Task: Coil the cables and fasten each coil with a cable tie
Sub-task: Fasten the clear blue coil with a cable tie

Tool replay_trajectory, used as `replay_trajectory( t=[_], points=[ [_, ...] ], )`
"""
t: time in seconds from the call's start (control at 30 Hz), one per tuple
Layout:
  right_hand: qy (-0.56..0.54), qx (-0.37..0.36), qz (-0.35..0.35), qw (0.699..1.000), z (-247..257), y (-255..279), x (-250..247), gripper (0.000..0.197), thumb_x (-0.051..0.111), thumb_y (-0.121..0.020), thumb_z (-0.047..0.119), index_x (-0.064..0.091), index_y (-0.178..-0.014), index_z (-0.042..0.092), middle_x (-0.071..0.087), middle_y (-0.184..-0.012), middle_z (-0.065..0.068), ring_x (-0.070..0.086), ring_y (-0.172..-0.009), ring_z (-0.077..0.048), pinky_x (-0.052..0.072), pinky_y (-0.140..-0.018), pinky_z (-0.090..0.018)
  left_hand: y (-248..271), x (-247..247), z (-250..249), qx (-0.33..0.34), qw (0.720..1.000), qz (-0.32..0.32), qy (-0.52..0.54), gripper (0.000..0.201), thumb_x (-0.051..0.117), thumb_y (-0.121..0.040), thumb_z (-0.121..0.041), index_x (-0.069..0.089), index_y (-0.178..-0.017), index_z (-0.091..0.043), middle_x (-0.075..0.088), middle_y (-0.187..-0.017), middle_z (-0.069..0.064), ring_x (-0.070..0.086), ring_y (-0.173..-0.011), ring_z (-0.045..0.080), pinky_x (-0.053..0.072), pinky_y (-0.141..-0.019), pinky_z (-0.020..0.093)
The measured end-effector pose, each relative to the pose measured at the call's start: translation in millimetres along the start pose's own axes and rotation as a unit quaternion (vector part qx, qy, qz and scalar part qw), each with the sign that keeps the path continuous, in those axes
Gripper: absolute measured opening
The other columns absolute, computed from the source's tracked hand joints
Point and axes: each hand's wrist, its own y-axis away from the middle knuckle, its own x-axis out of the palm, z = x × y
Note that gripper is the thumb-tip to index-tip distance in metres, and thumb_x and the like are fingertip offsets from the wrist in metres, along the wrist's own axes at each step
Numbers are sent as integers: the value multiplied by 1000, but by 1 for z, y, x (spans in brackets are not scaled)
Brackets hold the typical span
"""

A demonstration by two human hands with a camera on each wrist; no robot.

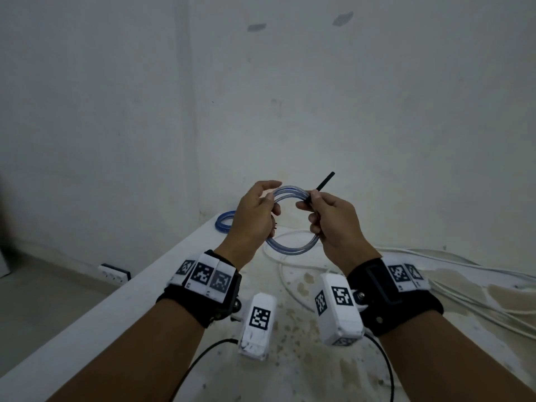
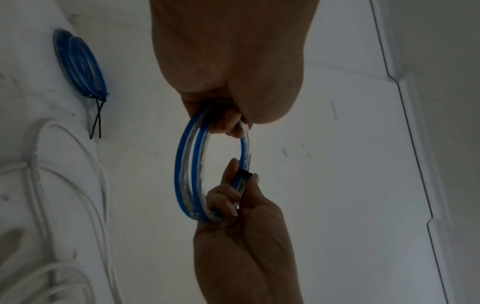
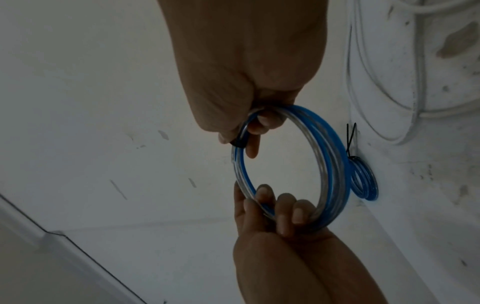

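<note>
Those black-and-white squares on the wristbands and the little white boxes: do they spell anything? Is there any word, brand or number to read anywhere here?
No readable text anywhere.
Left wristband tags: black-and-white block patterns, no letters.
Right wristband tags: the same; tiny marks beneath, too small to read.
White boxes: patterns only.
Blue cable coil, black cable tie, wall socket: no print visible.
</note>
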Motion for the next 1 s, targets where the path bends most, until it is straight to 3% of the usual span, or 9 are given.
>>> replay_trajectory(
  t=[0.3, 0.47, 0.57, 0.67, 0.73, 0.83, 0.93, 1.0],
  points=[
    [-6, 37, -6, 999, -1, 4, 2, 25, 51, -102, 23, 70, -97, 7, 67, -78, -7, 34, -48, -11, 27, -41, -19, -5, -2, 12, 90, 985, 0, -150, 16, 46, -101, -18, 62, -106, -19, 59, -73, 0, 44, -48, 2, 38, -50, 19],
    [-14, 26, -20, 999, 1, 7, 3, 25, 51, -102, 24, 71, -94, 10, 66, -77, -6, 29, -43, -9, 23, -39, -19, -3, 9, 14, 124, 976, -47, -174, 16, 47, -101, -18, 63, -104, -17, 60, -71, -3, 48, -52, 1, 36, -51, 14],
    [14, -3, -23, 1000, 1, 9, -2, 25, 51, -102, 24, 72, -97, 10, 66, -77, -6, 28, -39, -6, 26, -38, -18, -2, 13, 8, 86, 981, -36, -171, 15, 49, -100, -24, 63, -101, -18, 64, -75, -2, 53, -58, 5, 44, -56, 19],
    [54, -31, -14, 998, -1, 11, -8, 25, 52, -101, 23, 74, -92, 15, 68, -77, -5, 30, -39, -5, 28, -43, -18, -9, 16, -7, 38, 977, -11, -208, 38, 48, -99, -40, 68, -92, -9, 69, -84, 10, 64, -73, 22, 54, -70, 38],
    [90, -55, 0, 994, 0, 14, -8, 25, 52, -101, 23, 75, -96, 15, 70, -76, -2, 41, -40, 0, 31, -52, -18, -16, 18, -20, 16, 975, 13, -221, 47, 47, -98, -46, 73, -92, -7, 72, -89, 8, 66, -85, 21, 51, -79, 35],
    [122, -78, 36, 989, 5, 20, -4, 25, 52, -102, 23, 74, -100, 12, 70, -77, -3, 49, -43, 5, 31, -55, -15, -22, 26, -38, -1, 987, 81, -141, 37, 60, -95, -33, 74, -92, 1, 74, -92, 13, 70, -90, 22, 56, -79, 28],
    [103, -74, 47, 991, 11, 25, -2, 24, 52, -102, 22, 74, -96, 14, 68, -74, -5, 48, -41, 4, 32, -48, -10, -24, 31, -50, -8, 990, 70, -120, 17, 66, -91, -12, 75, -92, 2, 74, -87, 13, 72, -83, 20, 57, -65, 20],
    [90, -69, 34, 993, 14, 25, -3, 24, 54, -100, 21, 74, -88, 18, 68, -71, -4, 47, -39, 3, 30, -49, -11, -24, 35, -52, -10, 990, 53, -126, 15, 65, -89, -8, 76, -87, 2, 74, -84, 13, 72, -82, 21, 59, -70, 25]
  ],
)
